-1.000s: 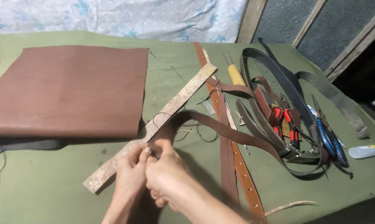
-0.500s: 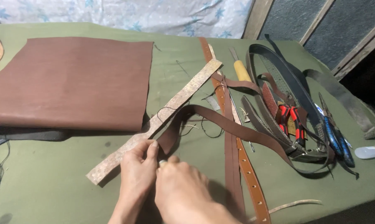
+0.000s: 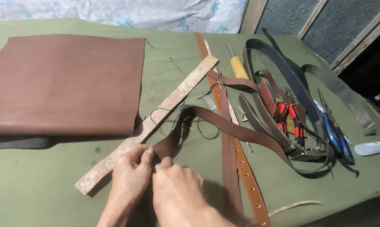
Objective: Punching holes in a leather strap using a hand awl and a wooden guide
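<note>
on the green-covered bench point(image 3: 38, 185), the left hand point(image 3: 129, 178) and right hand point(image 3: 177, 195) together pinch the near end of a dark brown strap point(image 3: 223, 126), just beside a pale speckled strip point(image 3: 156, 120).

Brown strap point(image 3: 223, 128): smooth matt leather. Hide point(image 3: 63, 84) at table's left edge: matt brown leather, fine grain. Pale strip point(image 3: 156, 122): rough, mottled. Table point(image 3: 38, 185): matt green cloth. Pliers point(image 3: 292, 120) near right edge: glossy red-black plastic grips.
</note>
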